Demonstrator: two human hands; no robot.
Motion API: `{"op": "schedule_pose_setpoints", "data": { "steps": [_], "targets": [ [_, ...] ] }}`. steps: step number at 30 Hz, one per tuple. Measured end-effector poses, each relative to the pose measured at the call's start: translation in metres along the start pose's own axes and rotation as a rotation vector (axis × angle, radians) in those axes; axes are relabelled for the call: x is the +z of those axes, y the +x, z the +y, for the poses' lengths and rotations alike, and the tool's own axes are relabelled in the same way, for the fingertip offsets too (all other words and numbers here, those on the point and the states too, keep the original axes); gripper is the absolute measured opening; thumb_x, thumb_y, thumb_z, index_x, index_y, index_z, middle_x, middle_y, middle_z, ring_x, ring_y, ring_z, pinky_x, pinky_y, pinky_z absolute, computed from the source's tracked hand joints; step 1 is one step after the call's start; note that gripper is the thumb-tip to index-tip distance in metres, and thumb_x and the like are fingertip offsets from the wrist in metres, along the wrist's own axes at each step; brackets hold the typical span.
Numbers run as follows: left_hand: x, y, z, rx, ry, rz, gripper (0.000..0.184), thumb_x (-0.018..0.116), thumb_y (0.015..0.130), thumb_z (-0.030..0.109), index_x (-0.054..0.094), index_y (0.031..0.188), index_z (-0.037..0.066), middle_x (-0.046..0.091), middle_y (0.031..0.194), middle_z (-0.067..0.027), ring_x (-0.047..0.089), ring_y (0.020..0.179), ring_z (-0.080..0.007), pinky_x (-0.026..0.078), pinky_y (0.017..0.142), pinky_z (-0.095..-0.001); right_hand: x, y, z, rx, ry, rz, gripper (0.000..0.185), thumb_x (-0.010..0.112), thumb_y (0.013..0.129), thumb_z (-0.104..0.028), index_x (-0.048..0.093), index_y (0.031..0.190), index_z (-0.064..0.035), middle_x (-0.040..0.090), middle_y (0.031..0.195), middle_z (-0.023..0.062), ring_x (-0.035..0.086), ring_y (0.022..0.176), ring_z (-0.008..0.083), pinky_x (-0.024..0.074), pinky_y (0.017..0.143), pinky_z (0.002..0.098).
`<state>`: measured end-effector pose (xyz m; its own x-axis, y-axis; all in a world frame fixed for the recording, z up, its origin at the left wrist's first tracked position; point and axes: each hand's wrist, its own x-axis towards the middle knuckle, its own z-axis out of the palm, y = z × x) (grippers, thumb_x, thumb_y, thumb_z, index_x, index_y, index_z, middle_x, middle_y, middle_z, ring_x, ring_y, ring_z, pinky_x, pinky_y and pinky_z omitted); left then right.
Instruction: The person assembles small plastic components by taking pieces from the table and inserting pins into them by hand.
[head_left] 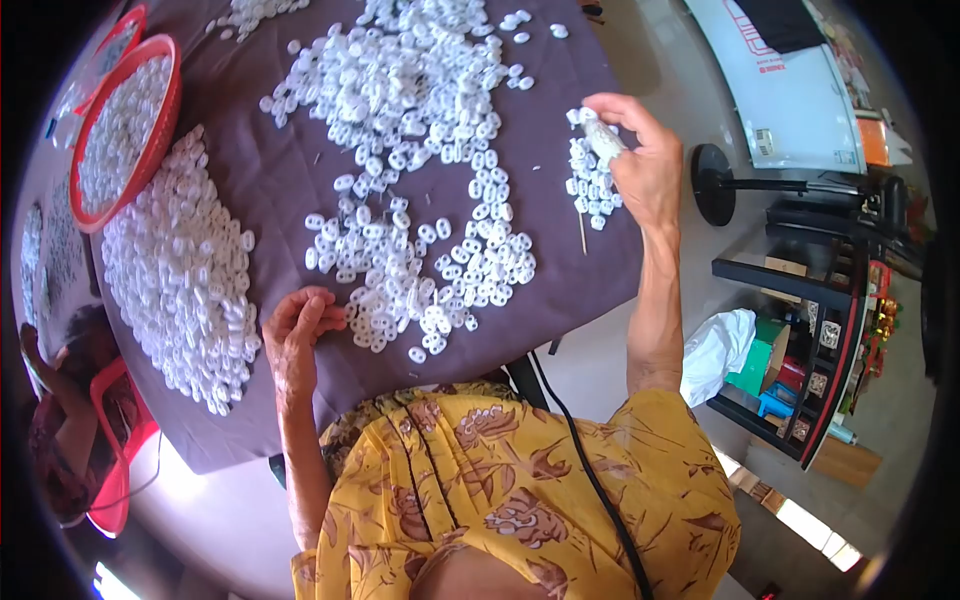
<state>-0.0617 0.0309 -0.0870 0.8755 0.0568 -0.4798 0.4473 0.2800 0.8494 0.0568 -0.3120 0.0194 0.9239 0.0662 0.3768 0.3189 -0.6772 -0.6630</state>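
Small white oval plastic pieces with two holes lie in a loose pile [390, 270] on the brown cloth. At the left edge of this pile is my left hand [293, 330], its thumb and fingertips pinched together. Whatever the pinch may hold is too small to make out. Further right, my right hand [645, 160] is closed around a whitish, stubby object [603, 140], whose kind I cannot tell. Just below that object sits a small cluster of the white pieces [592, 185]. A thin stick [583, 233] lies beside the cluster.
A larger heap of white pieces [400, 75] spreads at the far side, another heap [180, 280] at the left. A red basket [170, 120] full of them stands on the cloth [570, 290]. To the left a person [70, 430] sits near a red chair [115, 500].
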Motion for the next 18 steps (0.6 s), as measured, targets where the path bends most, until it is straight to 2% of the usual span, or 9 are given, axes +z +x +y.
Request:
{"op": "schedule_pose_setpoints", "data": {
  "steps": [1, 3, 4, 6, 9, 11, 13, 15, 18],
  "targets": [
    [-0.001, -0.001, 0.0, -0.007, 0.014, 0.01, 0.015, 0.057, 0.085, 0.01, 0.059, 0.092, -0.003, 0.061, 0.08, -0.0086, 0.061, 0.068, -0.0142, 0.052, 0.063, -0.0263, 0.001, -0.006, 0.019, -0.099, -0.38, -0.008, 0.022, 0.054, 0.068, 0.005, 0.062, 0.088, 0.0006, 0.064, 0.079, 0.014, 0.062, 0.07, 0.0253, 0.0475, 0.068, 0.0348],
    [-0.005, -0.001, -0.003, -0.012, 0.014, 0.02, 0.016, 0.057, 0.085, 0.011, 0.059, 0.092, -0.004, 0.061, 0.081, -0.0088, 0.061, 0.068, -0.0143, 0.052, 0.064, -0.0264, 0.0, -0.025, 0.069, -0.106, -0.532, -0.14, 0.027, 0.054, 0.063, 0.006, 0.061, 0.088, 0.0001, 0.062, 0.075, 0.0169, 0.059, 0.07, 0.0304, 0.0434, 0.066, 0.0406],
    [-0.006, 0.0, -0.005, 0.001, 0.0, 0.003, 0.015, 0.056, 0.086, 0.01, 0.059, 0.093, -0.003, 0.061, 0.083, -0.0088, 0.061, 0.068, -0.0142, 0.052, 0.064, -0.0261, -0.002, -0.034, 0.084, -0.116, -0.517, -0.153, 0.027, 0.054, 0.063, 0.006, 0.061, 0.088, 0.0001, 0.062, 0.075, 0.0169, 0.059, 0.07, 0.0304, 0.0434, 0.066, 0.0406],
    [-0.005, 0.001, -0.005, 0.018, -0.016, -0.025, 0.013, 0.054, 0.086, 0.008, 0.059, 0.093, -0.002, 0.061, 0.084, -0.009, 0.061, 0.069, -0.014, 0.052, 0.064, -0.0256, -0.005, -0.051, 0.098, -0.095, -0.827, -0.21, 0.025, 0.054, 0.064, 0.006, 0.06, 0.088, -0.0003, 0.061, 0.07, 0.0135, 0.059, 0.069, 0.0282, 0.0402, 0.064, 0.0404],
    [-0.004, 0.001, -0.004, 0.018, -0.031, -0.035, 0.014, 0.056, 0.085, 0.009, 0.06, 0.092, -0.003, 0.062, 0.083, -0.0084, 0.061, 0.07, -0.0147, 0.052, 0.065, -0.026, -0.005, -0.058, 0.096, -0.164, -0.866, -0.243, 0.025, 0.055, 0.064, 0.006, 0.059, 0.088, -0.0002, 0.059, 0.065, 0.0112, 0.058, 0.066, 0.0275, 0.0374, 0.059, 0.0391],
    [0.003, -0.007, 0.0, 0.102, 0.083, 0.013, 0.015, 0.057, 0.085, 0.011, 0.06, 0.091, -0.003, 0.062, 0.083, -0.008, 0.061, 0.071, -0.0152, 0.051, 0.065, -0.0263, -0.002, -0.061, 0.077, -0.068, -0.855, -0.251, 0.025, 0.059, 0.068, 0.001, 0.06, 0.093, -0.0004, 0.06, 0.07, 0.0129, 0.058, 0.07, 0.0288, 0.04, 0.064, 0.0412],
    [0.01, -0.021, 0.003, 0.221, 0.375, 0.07, 0.019, 0.061, 0.081, 0.015, 0.061, 0.089, -0.002, 0.063, 0.083, -0.0087, 0.061, 0.074, -0.0183, 0.049, 0.069, -0.0285, 0.008, -0.068, 0.043, -0.009, -0.406, -0.094, 0.031, 0.063, 0.072, -0.007, 0.058, 0.102, -0.0013, 0.061, 0.087, 0.0169, 0.058, 0.083, 0.0302, 0.0411, 0.076, 0.0436],
    [0.026, -0.033, 0.009, 0.588, 0.684, -0.087, 0.021, 0.065, 0.076, 0.014, 0.062, 0.092, 0.001, 0.062, 0.092, -0.0122, 0.06, 0.085, -0.0237, 0.049, 0.076, -0.035, 0.025, -0.089, 0.028, 0.008, -0.168, -0.185, 0.047, 0.068, 0.074, -0.022, 0.052, 0.114, -0.0026, 0.054, 0.108, 0.0202, 0.052, 0.103, 0.0334, 0.0371, 0.091, 0.0443],
    [0.055, -0.037, 0.004, 0.876, 1.013, -0.392, 0.036, 0.07, 0.07, 0.018, 0.06, 0.102, 0.005, 0.052, 0.118, -0.0138, 0.044, 0.115, -0.0303, 0.038, 0.096, -0.0461, 0.048, -0.122, 0.022, -0.128, -0.278, -0.291, 0.068, 0.067, 0.073, -0.041, 0.042, 0.126, -0.0059, 0.041, 0.125, 0.0217, 0.034, 0.12, 0.0394, 0.03, 0.1, 0.0466]
  ]
}}
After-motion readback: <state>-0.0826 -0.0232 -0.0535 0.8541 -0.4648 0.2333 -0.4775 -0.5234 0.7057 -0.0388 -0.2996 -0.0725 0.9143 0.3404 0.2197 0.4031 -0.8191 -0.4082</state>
